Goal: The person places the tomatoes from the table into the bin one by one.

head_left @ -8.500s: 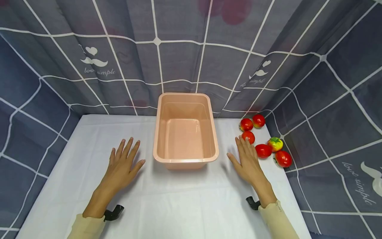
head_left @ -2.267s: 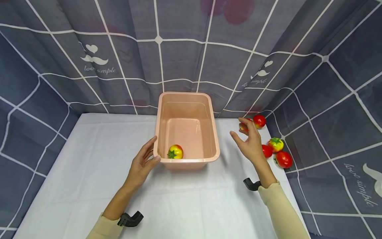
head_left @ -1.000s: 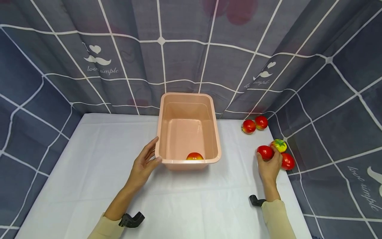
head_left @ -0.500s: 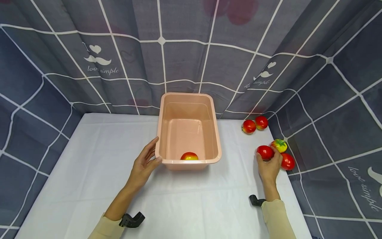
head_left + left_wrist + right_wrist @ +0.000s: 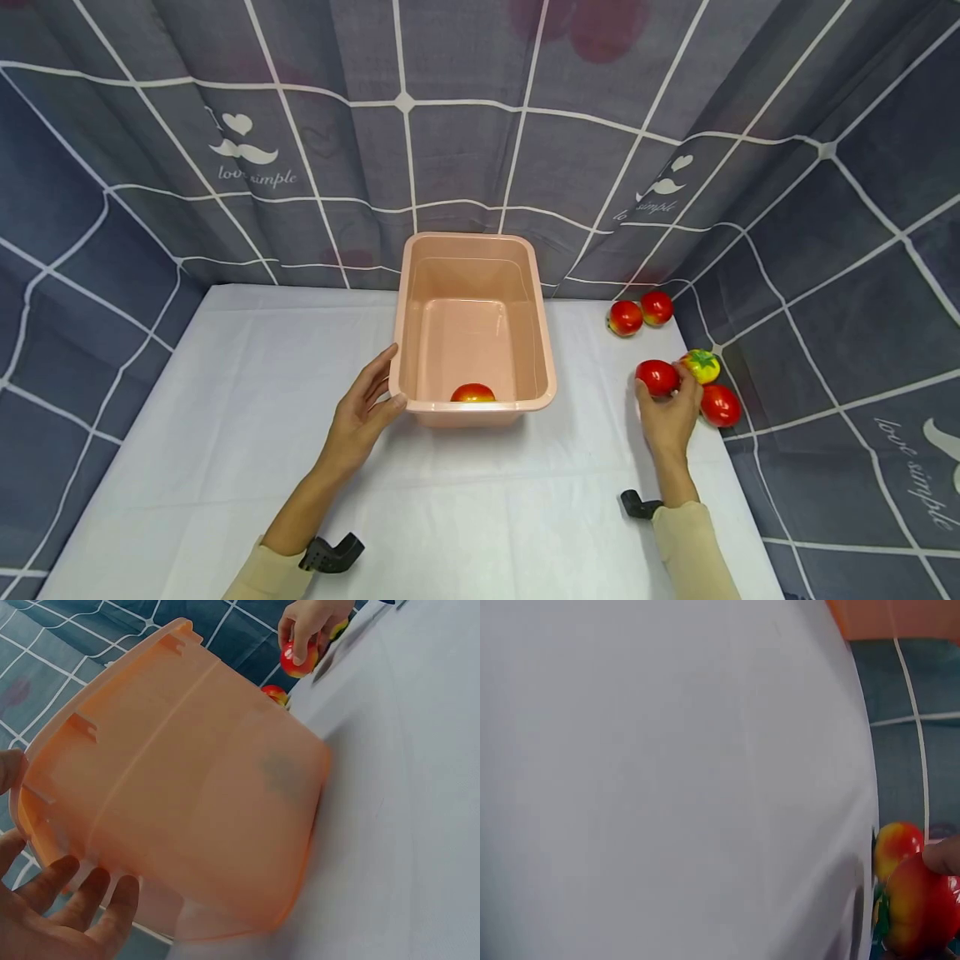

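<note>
A peach plastic bin [image 5: 471,406] stands on the white table with a red-and-yellow tomato [image 5: 473,392] inside near its front wall. My left hand [image 5: 363,419] grips the bin's front left corner, thumb at the front rim and fingers along the left side. In the left wrist view the tomato's green top shows faintly through the bin wall. At the right, my right hand [image 5: 672,419] pinches a red tomato [image 5: 657,378] between thumb and fingers. Beside that hand lie a yellow-green-topped tomato [image 5: 701,366] and a red tomato [image 5: 721,406].
Two more red tomatoes, one nearer [image 5: 625,318] and one behind it [image 5: 657,307], lie at the table's back right corner. A grey grid-patterned curtain [image 5: 465,158] encloses the back and both sides of the white-covered table [image 5: 450,517].
One tomato has come to lie in the bin, and my left hand has come to its corner. Over the last half second my right hand has shifted slightly left with its tomato.
</note>
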The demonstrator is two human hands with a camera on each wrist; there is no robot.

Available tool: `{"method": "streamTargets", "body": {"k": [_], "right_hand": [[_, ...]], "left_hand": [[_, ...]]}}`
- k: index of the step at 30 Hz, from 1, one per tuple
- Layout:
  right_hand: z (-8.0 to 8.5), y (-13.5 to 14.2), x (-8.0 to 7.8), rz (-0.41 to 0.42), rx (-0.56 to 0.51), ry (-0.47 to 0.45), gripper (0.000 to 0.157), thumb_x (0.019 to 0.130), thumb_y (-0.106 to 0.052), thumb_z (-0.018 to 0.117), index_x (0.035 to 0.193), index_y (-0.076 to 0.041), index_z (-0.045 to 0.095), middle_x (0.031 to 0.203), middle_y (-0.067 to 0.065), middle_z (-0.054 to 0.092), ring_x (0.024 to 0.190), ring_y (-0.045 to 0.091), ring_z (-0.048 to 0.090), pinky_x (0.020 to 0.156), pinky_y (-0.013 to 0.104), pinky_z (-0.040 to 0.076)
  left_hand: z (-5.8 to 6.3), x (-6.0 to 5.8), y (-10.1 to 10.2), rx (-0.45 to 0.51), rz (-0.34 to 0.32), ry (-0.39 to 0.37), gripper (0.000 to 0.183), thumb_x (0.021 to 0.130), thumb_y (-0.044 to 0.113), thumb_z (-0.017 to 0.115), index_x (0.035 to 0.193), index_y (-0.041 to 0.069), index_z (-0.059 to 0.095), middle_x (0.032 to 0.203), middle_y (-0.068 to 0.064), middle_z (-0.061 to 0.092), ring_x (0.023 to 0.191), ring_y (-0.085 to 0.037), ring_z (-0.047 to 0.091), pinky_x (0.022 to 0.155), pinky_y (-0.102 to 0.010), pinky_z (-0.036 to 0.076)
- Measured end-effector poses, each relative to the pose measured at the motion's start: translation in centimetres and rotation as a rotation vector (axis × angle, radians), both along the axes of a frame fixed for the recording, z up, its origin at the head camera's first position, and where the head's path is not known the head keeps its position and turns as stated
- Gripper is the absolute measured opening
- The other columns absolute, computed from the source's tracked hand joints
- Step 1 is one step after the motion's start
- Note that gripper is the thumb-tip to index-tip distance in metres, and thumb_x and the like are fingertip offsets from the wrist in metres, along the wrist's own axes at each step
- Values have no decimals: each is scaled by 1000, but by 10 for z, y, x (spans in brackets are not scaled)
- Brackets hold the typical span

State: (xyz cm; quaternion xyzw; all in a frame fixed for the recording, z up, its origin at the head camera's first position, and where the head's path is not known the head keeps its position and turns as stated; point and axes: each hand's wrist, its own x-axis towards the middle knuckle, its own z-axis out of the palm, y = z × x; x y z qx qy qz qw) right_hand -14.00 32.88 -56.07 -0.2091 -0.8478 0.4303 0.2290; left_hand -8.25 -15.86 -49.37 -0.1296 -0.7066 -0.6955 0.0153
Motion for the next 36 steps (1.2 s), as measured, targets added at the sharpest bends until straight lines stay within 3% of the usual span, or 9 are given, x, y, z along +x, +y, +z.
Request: {"method": "streamTargets", "body": {"k": [5, 11, 17, 23, 29, 36], "right_hand": [[6, -18, 0, 54, -19, 31, 70, 92, -14, 82, 153, -4, 49, 155, 24, 44, 137, 40, 49, 115, 56, 46], [18, -37, -2, 90, -56, 39, 70, 94, -16, 82, 156, -10, 48, 155, 17, 47, 137, 32, 50, 116, 50, 52], [30, -58, -3, 167, -61, 61, 72, 94, -17, 84, 156, -8, 48, 153, 19, 48, 140, 34, 50, 118, 55, 52], [32, -73, -7, 216, -74, 76, 72, 93, -16, 84, 155, -9, 47, 153, 17, 48, 141, 34, 52, 118, 59, 52], [34, -84, -11, 251, -100, 120, 71, 92, -15, 86, 153, -8, 50, 151, 18, 50, 139, 35, 55, 115, 60, 54], [34, -88, -11, 269, -111, 139, 71, 91, -17, 87, 152, -10, 52, 151, 17, 52, 138, 36, 56, 114, 60, 55]], "left_hand": [[0, 0, 0, 8, -3, -1, 73, 106, 1, 62, 170, 25, 34, 173, -22, 34, 148, -5, 51, 114, -16, 52], [2, 2, -1, 7, -10, -1, 73, 107, 2, 61, 170, 24, 33, 175, -18, 32, 149, -4, 50, 114, -15, 51], [0, 1, 0, 10, -3, 6, 73, 107, 1, 61, 170, 24, 34, 175, -15, 33, 148, -5, 50, 114, -15, 51], [-2, 0, 0, 13, 2, 12, 73, 106, 0, 61, 170, 22, 34, 175, -18, 34, 151, -16, 50, 114, -15, 51], [-1, 1, 1, 4, 1, 6, 73, 107, 1, 62, 170, 23, 33, 175, -16, 33, 149, -8, 49, 113, -14, 51], [2, 2, 2, 6, 4, -5, 74, 106, 2, 63, 170, 24, 34, 174, -19, 34, 150, -13, 50, 113, -15, 52]]}}
